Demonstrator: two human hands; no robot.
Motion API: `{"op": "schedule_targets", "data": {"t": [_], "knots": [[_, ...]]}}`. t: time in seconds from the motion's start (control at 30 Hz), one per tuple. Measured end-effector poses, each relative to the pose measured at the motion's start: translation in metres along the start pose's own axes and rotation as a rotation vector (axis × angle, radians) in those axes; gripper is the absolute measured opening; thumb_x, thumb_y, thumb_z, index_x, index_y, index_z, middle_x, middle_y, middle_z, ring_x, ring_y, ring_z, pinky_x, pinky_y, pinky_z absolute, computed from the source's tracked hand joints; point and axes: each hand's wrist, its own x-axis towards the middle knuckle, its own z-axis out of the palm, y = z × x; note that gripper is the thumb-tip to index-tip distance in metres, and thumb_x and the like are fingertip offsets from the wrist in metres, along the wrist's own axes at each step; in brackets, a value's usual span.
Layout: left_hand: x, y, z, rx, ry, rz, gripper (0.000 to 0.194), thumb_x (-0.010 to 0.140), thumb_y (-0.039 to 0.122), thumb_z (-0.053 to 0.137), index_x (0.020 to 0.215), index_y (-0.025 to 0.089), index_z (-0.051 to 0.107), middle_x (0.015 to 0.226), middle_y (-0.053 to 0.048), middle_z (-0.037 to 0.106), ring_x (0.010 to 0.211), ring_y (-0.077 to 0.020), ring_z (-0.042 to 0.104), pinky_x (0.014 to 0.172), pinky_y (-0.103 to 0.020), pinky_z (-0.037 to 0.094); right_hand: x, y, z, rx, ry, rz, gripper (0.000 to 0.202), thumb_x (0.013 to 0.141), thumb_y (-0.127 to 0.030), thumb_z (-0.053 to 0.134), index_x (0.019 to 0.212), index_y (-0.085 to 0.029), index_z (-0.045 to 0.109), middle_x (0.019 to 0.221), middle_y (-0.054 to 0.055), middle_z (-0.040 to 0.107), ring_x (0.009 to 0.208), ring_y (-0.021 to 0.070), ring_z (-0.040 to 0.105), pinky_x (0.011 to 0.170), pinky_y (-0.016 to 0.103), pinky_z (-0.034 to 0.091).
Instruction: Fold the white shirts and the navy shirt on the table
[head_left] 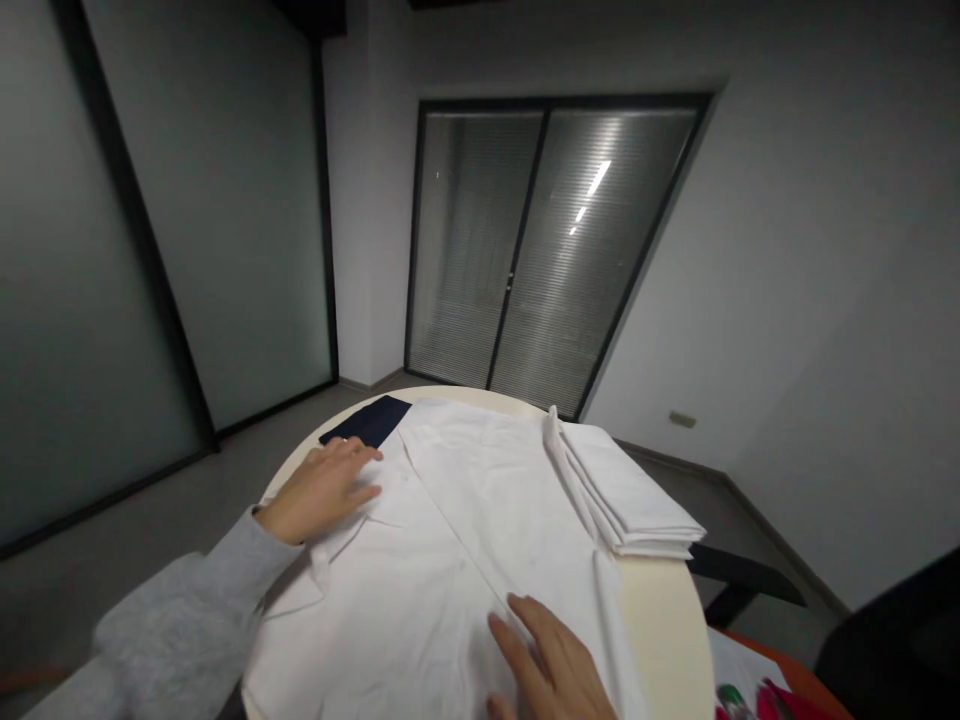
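A white garment that looks like a shirt (405, 590) lies spread over a round table (664, 620), with a long front edge running diagonally down its middle. My left hand (326, 485) rests on its upper left part, fingers apart and holding nothing. Lower down, near that front edge, my right hand (551, 665) is over the cloth with its fingers spread; the bottom of this hand is cut off by the frame. Some creases and a folded-over flap show beside my left wrist.
White folded cloths (630, 490) are stacked at the table's right edge. A dark navy cloth (367, 420) lies at the far left, partly under the white one. At the lower right is an orange seat (795, 680) with printed fabric. Glass panels and walls stand behind.
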Motion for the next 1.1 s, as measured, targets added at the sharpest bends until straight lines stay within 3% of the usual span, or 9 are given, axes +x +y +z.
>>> {"op": "schedule_targets", "data": {"t": [0.1, 0.23, 0.37, 0.5, 0.63, 0.77, 0.9, 1.0, 1.1], "knots": [[-0.006, -0.005, 0.030, 0.060, -0.100, 0.115, 0.047, 0.087, 0.036, 0.069, 0.133, 0.030, 0.064, 0.132, -0.010, 0.063, 0.124, -0.0335, 0.055, 0.098, -0.045, 0.043, 0.008, -0.008, 0.027, 0.000, -0.083, -0.073, 0.058, 0.079, -0.033, 0.076, 0.136, -0.027, 0.063, 0.130, 0.009, 0.073, 0.110, 0.0283, 0.073, 0.089, 0.036, 0.061], [0.003, 0.001, 0.046, 0.100, -0.114, 0.175, 0.021, 0.096, 0.033, 0.056, 0.104, 0.025, 0.073, 0.114, -0.012, 0.069, 0.112, -0.0322, 0.060, 0.096, -0.046, 0.044, -0.002, -0.014, 0.041, 0.056, -0.148, -0.013, 0.057, 0.078, -0.023, 0.073, 0.134, -0.030, 0.064, 0.133, 0.005, 0.072, 0.113, 0.0274, 0.072, 0.095, 0.036, 0.060], [0.023, -0.028, 0.037, -0.176, 0.039, -0.015, 0.030, 0.101, 0.040, 0.043, 0.098, 0.023, 0.068, 0.101, -0.008, 0.072, 0.097, -0.0266, 0.065, 0.086, -0.039, 0.049, -0.003, -0.019, 0.026, 0.153, -0.223, 0.084, 0.056, 0.080, -0.020, 0.072, 0.134, -0.031, 0.064, 0.138, 0.006, 0.069, 0.122, 0.0289, 0.069, 0.103, 0.040, 0.057], [0.053, -0.040, 0.005, -0.838, 0.149, -0.273, 0.029, 0.096, 0.048, 0.052, 0.089, 0.020, 0.059, 0.068, 0.001, 0.061, 0.064, -0.0182, 0.060, 0.060, -0.028, 0.048, 0.022, -0.022, -0.009, 0.450, -0.310, 0.266, 0.050, 0.087, -0.027, 0.071, 0.136, -0.031, 0.065, 0.137, 0.005, 0.070, 0.126, 0.0263, 0.066, 0.109, 0.038, 0.053], [0.077, 0.024, -0.033, -1.496, 0.024, -0.228, 0.013, 0.098, 0.031, 0.057, 0.097, 0.018, 0.055, 0.075, -0.002, 0.068, 0.069, -0.0160, 0.070, 0.066, -0.026, 0.056, 0.088, -0.013, -0.039, 0.882, -0.331, 0.673, 0.052, 0.097, -0.040, 0.063, 0.147, -0.029, 0.054, 0.135, 0.008, 0.069, 0.122, 0.0236, 0.066, 0.110, 0.043, 0.049], [0.086, 0.116, -0.048, -1.755, -0.221, 0.051, 0.011, 0.100, 0.024, 0.059, 0.107, 0.015, 0.060, 0.104, -0.013, 0.076, 0.095, -0.0193, 0.076, 0.088, -0.033, 0.059, 0.165, 0.010, -0.030, 1.214, -0.243, 0.800, 0.082, 0.085, -0.050, 0.077, 0.154, -0.026, 0.040, 0.153, 0.014, 0.054, 0.117, 0.0230, 0.067, 0.103, 0.043, 0.052], [0.077, 0.148, -0.056, -1.630, -0.303, 0.354, 0.029, 0.098, 0.034, 0.066, 0.121, 0.018, 0.060, 0.135, -0.017, 0.068, 0.125, -0.0261, 0.066, 0.108, -0.044, 0.051, 0.197, 0.037, -0.006, 1.496, -0.011, 0.921, 0.055, 0.085, -0.046, 0.078, 0.133, -0.027, 0.058, 0.127, 0.004, 0.072, 0.113, 0.0228, 0.069, 0.087, 0.034, 0.058], [0.045, 0.120, -0.053, -1.353, -0.109, 0.362, 0.043, 0.099, 0.044, 0.061, 0.136, 0.024, 0.053, 0.138, -0.013, 0.067, 0.130, -0.0262, 0.062, 0.113, -0.045, 0.046, 0.189, 0.062, 0.010, 1.659, 0.112, 1.147, 0.040, 0.088, -0.041, 0.073, 0.122, -0.023, 0.062, 0.109, 0.004, 0.077, 0.091, 0.0198, 0.074, 0.072, 0.028, 0.059], [-0.014, 0.069, -0.014, -0.936, -0.012, 0.101, 0.052, 0.095, 0.052, 0.061, 0.141, 0.031, 0.052, 0.135, -0.010, 0.068, 0.126, -0.0290, 0.064, 0.110, -0.048, 0.049, 0.173, 0.087, 0.030, 1.565, 0.222, 1.316, 0.030, 0.088, -0.030, 0.071, 0.115, -0.021, 0.062, 0.098, 0.003, 0.078, 0.076, 0.0156, 0.073, 0.064, 0.024, 0.059]]}}
